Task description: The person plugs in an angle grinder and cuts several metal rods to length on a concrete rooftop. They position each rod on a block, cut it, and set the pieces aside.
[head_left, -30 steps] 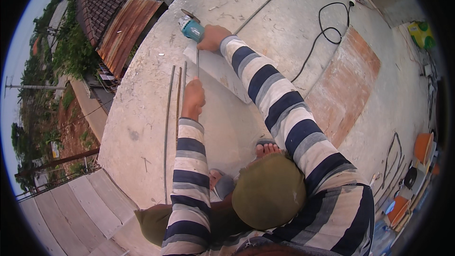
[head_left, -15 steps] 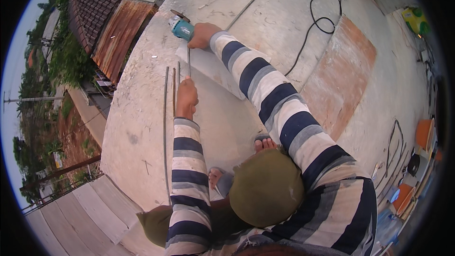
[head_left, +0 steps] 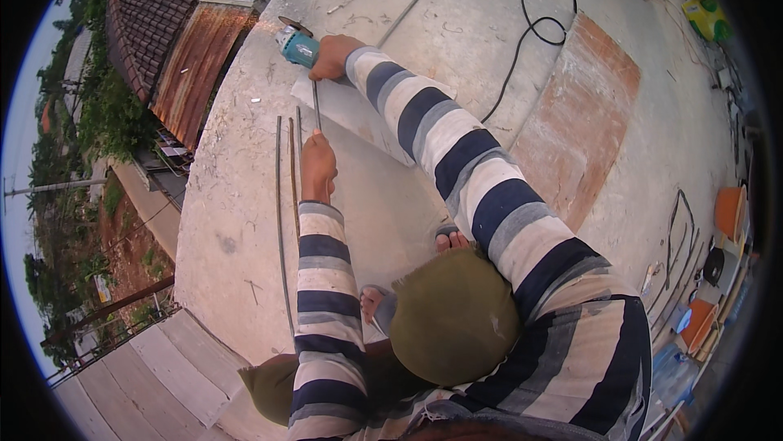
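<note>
My right hand (head_left: 333, 57) is closed round the body of a teal angle grinder (head_left: 298, 48), whose thin disc (head_left: 295, 26) shows at the far end. Below it, my left hand (head_left: 319, 166) grips a thin metal rod (head_left: 316, 105) that runs up toward the grinder. Whether the disc touches the rod is hidden behind the tool and my right hand. Beside my left hand, a long metal rod (head_left: 279, 172) and a brownish rod (head_left: 294, 172) lie on the pale concrete slab (head_left: 236, 196).
Another rod (head_left: 413, 5) lies beyond my right forearm. A black cable (head_left: 512, 74) loops over the slab beside a reddish-brown board (head_left: 583, 115). At the left the slab ends at a drop, with a rusty metal roof (head_left: 196, 74) below. Orange containers (head_left: 730, 212) stand at the far right.
The whole view has shifted slightly, so hands, grinder and slab sit a little further left. Both hands keep their grips, and the grinder stays at the rod's upper end.
</note>
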`<state>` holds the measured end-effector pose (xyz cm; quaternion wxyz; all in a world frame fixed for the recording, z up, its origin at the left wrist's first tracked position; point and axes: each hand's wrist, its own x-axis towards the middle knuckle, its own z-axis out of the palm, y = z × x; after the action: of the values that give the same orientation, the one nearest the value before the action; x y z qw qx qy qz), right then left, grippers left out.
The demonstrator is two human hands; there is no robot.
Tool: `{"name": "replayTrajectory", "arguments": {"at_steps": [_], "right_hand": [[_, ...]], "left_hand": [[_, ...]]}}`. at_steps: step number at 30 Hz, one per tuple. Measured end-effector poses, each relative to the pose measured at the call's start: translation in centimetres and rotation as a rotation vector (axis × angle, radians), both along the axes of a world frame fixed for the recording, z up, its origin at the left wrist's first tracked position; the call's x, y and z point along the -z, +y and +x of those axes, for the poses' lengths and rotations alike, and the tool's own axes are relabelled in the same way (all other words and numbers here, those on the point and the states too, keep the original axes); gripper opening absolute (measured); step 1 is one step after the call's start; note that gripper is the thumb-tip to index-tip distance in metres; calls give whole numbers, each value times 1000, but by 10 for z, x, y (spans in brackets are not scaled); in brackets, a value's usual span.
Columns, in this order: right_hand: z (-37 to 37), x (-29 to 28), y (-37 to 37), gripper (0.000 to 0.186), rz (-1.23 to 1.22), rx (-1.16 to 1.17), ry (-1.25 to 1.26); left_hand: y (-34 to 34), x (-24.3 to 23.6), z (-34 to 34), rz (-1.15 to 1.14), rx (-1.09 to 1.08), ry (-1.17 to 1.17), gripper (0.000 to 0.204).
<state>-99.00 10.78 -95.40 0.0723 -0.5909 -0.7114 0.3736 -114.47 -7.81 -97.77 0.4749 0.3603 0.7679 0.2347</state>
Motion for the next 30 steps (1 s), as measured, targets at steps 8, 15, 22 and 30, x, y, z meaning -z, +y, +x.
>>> {"name": "replayTrajectory", "arguments": {"at_steps": [8, 15, 22, 30], "right_hand": [[-7, -3, 3, 65, -10, -3, -45], [0, 2, -4, 67, 39, 6, 0], [17, 11, -11, 70, 62, 153, 144], [81, -10, -34, 61, 58, 352, 412]], "left_hand": [[3, 10, -5, 34, 23, 62, 49], [-1, 2, 8, 0, -13, 21, 47], [-5, 32, -5, 18, -17, -42, 44], [-36, 63, -36, 161, 74, 84, 45]]}}
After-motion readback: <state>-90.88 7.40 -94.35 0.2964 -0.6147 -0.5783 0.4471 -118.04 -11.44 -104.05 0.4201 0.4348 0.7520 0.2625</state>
